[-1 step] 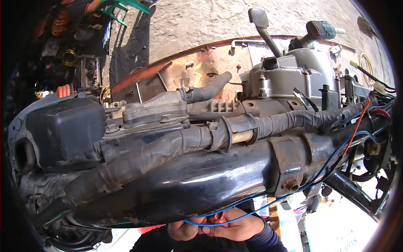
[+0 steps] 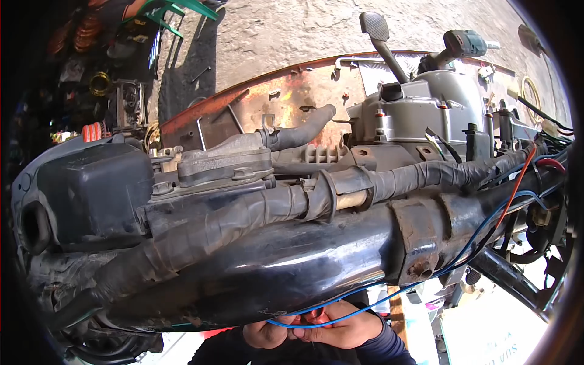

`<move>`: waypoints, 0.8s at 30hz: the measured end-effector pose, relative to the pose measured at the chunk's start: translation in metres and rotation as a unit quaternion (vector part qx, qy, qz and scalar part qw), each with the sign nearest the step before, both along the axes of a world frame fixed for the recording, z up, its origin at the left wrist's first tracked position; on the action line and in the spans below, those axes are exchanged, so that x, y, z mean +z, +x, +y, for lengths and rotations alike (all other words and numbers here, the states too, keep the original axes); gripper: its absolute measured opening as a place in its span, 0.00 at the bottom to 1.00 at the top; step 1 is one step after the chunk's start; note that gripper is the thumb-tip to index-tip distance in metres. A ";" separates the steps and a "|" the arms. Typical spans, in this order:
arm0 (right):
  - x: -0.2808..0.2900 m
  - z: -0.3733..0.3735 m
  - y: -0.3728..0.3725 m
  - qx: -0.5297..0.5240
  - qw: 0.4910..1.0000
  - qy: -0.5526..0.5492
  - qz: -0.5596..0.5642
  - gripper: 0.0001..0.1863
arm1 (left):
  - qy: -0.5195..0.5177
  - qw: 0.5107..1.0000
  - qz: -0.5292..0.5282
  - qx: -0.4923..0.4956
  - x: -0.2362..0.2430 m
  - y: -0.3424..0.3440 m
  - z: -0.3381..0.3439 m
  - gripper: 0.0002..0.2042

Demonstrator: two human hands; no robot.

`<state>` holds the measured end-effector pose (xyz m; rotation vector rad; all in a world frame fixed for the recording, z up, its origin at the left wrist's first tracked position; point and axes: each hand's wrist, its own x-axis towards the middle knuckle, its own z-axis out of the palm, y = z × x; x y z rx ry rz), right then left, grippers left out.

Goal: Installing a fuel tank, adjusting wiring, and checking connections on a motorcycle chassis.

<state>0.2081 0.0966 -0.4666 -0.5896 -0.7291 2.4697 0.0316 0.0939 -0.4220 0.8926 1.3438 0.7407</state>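
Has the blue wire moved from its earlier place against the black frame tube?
No. The blue wire loops below the black frame tube as before, pinched between both hands.

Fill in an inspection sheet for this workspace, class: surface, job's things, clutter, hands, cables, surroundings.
Surface: black frame tube, scuffed, rust at its clamp.
Job's things: blue wire, running from the hands up along the frame; something red between the fingers, too hidden to identify.
Clutter: loose parts on the ground, upper left.
Hands: left hand and right hand together under the tube, both pinching the blue wire.
Cables: taped harness along the tube; red wire at right.
Surroundings: grey engine, kick lever, black box, concrete ground.
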 end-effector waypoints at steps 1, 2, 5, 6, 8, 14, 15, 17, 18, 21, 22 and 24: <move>-0.002 -0.003 -0.001 -0.002 0.999 -0.035 0.005 0.11 | -0.034 0.999 0.005 -0.002 0.001 -0.001 -0.001 0.17; -0.002 -0.002 -0.001 -0.002 0.999 -0.036 0.005 0.11 | -0.034 0.999 0.006 -0.002 0.002 0.000 -0.001 0.17; 0.000 0.002 0.000 0.038 0.991 -0.113 0.052 0.09 | -0.049 0.999 0.016 0.008 0.009 0.007 0.001 0.17; 0.001 0.002 0.000 0.019 0.988 -0.130 0.078 0.08 | -0.022 0.999 -0.023 0.035 0.011 0.014 0.003 0.17; 0.003 0.003 -0.002 0.000 0.983 -0.147 0.106 0.08 | 0.004 0.996 -0.061 0.062 0.012 0.017 0.004 0.18; -0.003 0.001 -0.006 -0.016 0.982 -0.162 0.095 0.10 | -0.048 0.996 -0.043 0.053 0.014 0.018 0.014 0.14; -0.002 0.002 -0.007 -0.017 0.982 -0.163 0.094 0.10 | -0.055 0.997 -0.039 0.030 0.014 0.014 0.017 0.12; 0.002 0.008 -0.008 -0.028 0.983 -0.161 0.078 0.09 | -0.062 0.997 -0.037 0.005 0.012 0.013 0.020 0.10; 0.001 0.009 -0.009 -0.027 0.983 -0.167 0.078 0.09 | -0.071 0.996 -0.050 0.024 0.012 0.012 0.020 0.09; -0.004 0.013 -0.008 -0.021 0.984 -0.155 0.081 0.08 | -0.048 0.998 -0.021 0.029 0.007 0.014 0.024 0.07; 0.000 0.017 -0.005 -0.032 0.984 -0.155 0.079 0.08 | -0.028 0.999 -0.008 0.022 0.006 0.015 0.025 0.07; -0.008 0.013 -0.008 -0.040 0.985 -0.147 0.075 0.08 | -0.007 1.000 0.006 0.016 0.001 0.014 0.022 0.06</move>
